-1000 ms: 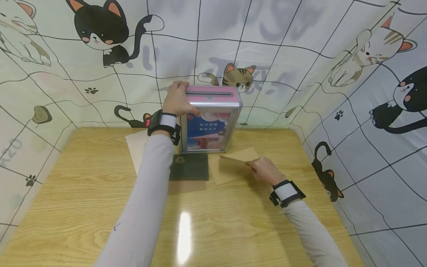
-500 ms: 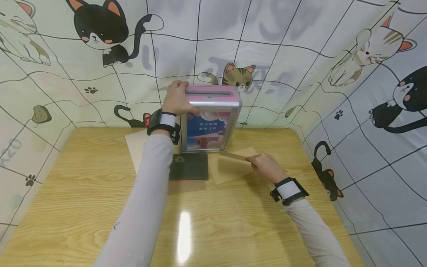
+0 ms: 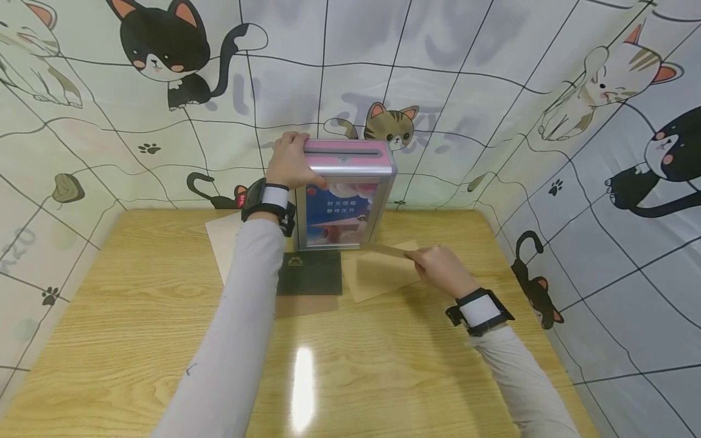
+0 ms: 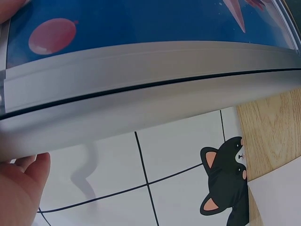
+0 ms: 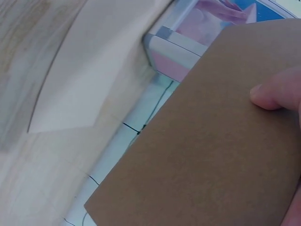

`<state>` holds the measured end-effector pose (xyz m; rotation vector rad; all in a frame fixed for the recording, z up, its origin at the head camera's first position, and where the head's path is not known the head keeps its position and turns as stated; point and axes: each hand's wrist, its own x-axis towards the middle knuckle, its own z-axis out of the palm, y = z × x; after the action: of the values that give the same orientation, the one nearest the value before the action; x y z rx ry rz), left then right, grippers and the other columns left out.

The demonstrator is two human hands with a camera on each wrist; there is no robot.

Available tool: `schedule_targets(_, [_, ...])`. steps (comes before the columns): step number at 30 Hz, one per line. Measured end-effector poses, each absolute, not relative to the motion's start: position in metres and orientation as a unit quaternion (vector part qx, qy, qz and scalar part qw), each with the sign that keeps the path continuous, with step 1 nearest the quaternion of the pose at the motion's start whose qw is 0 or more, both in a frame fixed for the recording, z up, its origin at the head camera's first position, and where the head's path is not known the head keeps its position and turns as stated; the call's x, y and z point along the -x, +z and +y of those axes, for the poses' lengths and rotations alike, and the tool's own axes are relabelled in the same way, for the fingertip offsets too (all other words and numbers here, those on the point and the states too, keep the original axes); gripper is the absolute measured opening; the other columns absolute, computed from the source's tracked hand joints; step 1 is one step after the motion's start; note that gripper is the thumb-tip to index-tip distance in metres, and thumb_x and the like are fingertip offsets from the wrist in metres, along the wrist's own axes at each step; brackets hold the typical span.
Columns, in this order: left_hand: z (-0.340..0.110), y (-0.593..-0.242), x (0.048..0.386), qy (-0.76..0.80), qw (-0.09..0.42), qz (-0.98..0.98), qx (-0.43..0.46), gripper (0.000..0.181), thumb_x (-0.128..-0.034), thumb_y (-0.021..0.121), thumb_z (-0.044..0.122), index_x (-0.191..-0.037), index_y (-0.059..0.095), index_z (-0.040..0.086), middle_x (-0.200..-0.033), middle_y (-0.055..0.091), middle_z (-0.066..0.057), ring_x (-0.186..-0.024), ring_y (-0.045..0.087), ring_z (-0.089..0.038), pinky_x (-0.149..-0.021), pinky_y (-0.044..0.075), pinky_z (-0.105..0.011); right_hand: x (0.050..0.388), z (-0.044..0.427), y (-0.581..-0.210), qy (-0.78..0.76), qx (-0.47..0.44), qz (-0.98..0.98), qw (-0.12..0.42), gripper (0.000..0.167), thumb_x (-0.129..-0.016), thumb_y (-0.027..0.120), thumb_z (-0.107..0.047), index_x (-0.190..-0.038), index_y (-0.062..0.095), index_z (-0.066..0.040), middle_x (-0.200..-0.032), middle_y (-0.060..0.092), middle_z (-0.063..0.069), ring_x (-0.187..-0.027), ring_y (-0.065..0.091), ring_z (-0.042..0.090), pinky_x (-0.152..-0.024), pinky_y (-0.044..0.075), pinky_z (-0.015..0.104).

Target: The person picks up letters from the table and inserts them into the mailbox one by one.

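Observation:
An upright letter box (image 3: 345, 213) with a silver frame, a pink slotted top and a blue picture front stands at the table's back. My left hand (image 3: 292, 163) grips its upper left corner, thumb in front and fingers behind; the left wrist view shows the box's silver side (image 4: 141, 89) close up. To the right, my right hand (image 3: 440, 269) pinches a flat brown kraft envelope (image 5: 202, 127) by its right end, thumb on its face. In the head view this envelope appears nearly edge-on, above another kraft envelope (image 3: 378, 280) lying on the table.
A dark green envelope (image 3: 312, 274) lies before the box, over a brown sheet (image 3: 309, 306). Pale paper (image 3: 221, 234) sticks out left of the box, partly behind my left arm. A cat-patterned sheet (image 3: 454, 79) hangs behind and beside the wooden table (image 3: 356, 377).
My right hand has risen slightly and shifted a little right, tilting the kraft envelope until it looks thinner from above. The left hand and the letter box have stayed in place.

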<state>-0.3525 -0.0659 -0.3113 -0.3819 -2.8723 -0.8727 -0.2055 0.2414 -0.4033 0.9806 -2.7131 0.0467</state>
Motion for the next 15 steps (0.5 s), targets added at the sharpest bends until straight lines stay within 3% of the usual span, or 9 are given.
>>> schedule_targets(5, [-0.066,-0.311,0.353,-0.288,0.057,-0.947,0.128,0.111,-0.0466,0.082,0.039,-0.141,0.030,0.010,-0.144,0.025,-0.012,-0.128,0.026,-0.031,-0.096,0.039,-0.044,0.205,0.241,-0.398,0.018,-0.340,-0.929,0.143,0.022,-0.075,0.063,0.004,-0.096,0.068,0.001,-0.072,0.067,0.008,-0.046,0.038,0.004,-0.043,0.041,0.021])
schedule_targets(15, [-0.066,-0.311,0.352,-0.294,0.056,-0.945,0.128,0.111,-0.0463,0.082,0.038,-0.141,0.030,0.010,-0.143,0.026,-0.012,-0.127,0.027,-0.030,-0.095,0.040,-0.043,0.203,0.240,-0.383,0.019,-0.337,-0.931,0.138,0.023,-0.076,0.061,0.003,-0.098,0.068,0.001,-0.071,0.067,0.008,-0.045,0.032,0.004,-0.042,0.030,0.019])
